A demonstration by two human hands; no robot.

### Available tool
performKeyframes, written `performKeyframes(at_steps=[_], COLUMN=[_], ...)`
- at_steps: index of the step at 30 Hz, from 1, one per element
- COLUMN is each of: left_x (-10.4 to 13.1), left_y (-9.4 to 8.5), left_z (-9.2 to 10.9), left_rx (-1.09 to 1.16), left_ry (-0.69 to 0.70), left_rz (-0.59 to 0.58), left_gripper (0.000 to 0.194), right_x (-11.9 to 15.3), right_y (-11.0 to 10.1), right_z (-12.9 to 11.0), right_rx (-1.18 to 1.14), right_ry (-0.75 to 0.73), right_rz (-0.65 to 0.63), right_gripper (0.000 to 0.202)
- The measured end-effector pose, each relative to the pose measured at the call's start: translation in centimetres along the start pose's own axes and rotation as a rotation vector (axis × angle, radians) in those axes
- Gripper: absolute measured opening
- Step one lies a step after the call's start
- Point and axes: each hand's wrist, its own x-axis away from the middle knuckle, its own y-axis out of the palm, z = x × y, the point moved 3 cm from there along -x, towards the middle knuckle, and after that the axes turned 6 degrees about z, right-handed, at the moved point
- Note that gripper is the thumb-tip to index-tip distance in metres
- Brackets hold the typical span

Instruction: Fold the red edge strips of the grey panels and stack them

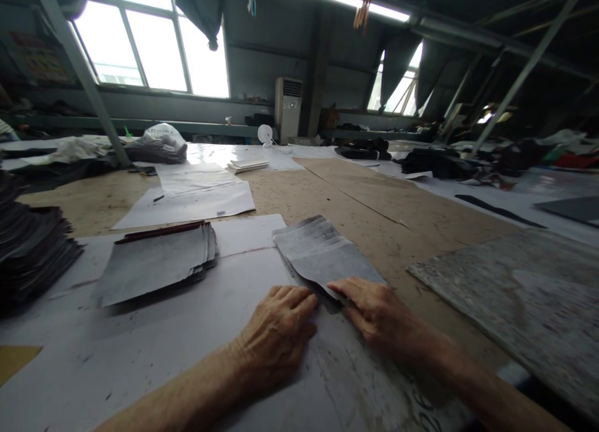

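Note:
A fanned stack of grey fabric pieces [322, 248] lies on the white paper in front of me, its layers stepped at the far end. My right hand [374, 310] grips the near edge of this stack, fingers on top and thumb beneath, lifting the edge slightly. Just left of that edge, my left hand [281, 329] rests low over the paper with its fingers curled in; anything inside them is hidden. Further left sits a second stack of grey fabric pieces [154, 263], with dark reddish edges along its back.
A tall pile of dark pieces [32, 251] stands at the left edge. White paper sheets [196, 201] lie farther back on the brown board [299, 191]. On the right is a mottled grey slab [519, 288]. A small white fan [265, 135] stands at the back.

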Motion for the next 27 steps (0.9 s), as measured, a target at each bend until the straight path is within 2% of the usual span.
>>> performKeyframes(at_steps=[5,8,13,17,19,22,24,27], left_x=[-0.5,-1.1,-1.2,-0.9,-1.1,-1.5,-1.8,-2.1], left_y=[0.6,0.7,0.5,0.4,0.6,0.7,0.7,0.8], left_z=[-0.9,-1.5,-1.4,-0.9,-1.2,-2.0,-2.4,-2.6], left_rx=[-0.089,-0.156,-0.164,-0.099,-0.12,-0.217,-0.277,-0.312], left_ry=[-0.018,-0.029,0.012,0.08,0.032,-0.116,-0.181,-0.196], left_rz=[0.135,0.205,0.282,0.302,0.278,0.269,0.286,0.253], left_gripper=[0.026,0.015,0.018,0.014,0.014,0.016,0.017,0.021], right_x=[-0.9,-1.9,-2.5,-1.9,-1.6,-1.5,-1.6,-1.8], right_y=[0.6,1.0,0.5,0.8,1.4,2.3,2.5,2.3], right_z=[0.0,0.0,0.6,0.3,-0.2,-0.6,-0.2,0.7], right_rx=[-0.011,0.001,-0.084,-0.058,0.018,0.079,0.049,-0.03], right_ry=[0.151,0.169,0.135,0.218,0.249,0.268,0.308,0.383], right_rz=[-0.008,-0.006,-0.098,-0.056,-0.005,0.059,0.088,0.117], right_gripper=[0.018,0.029,0.036,0.015,0.01,0.017,0.023,0.025])
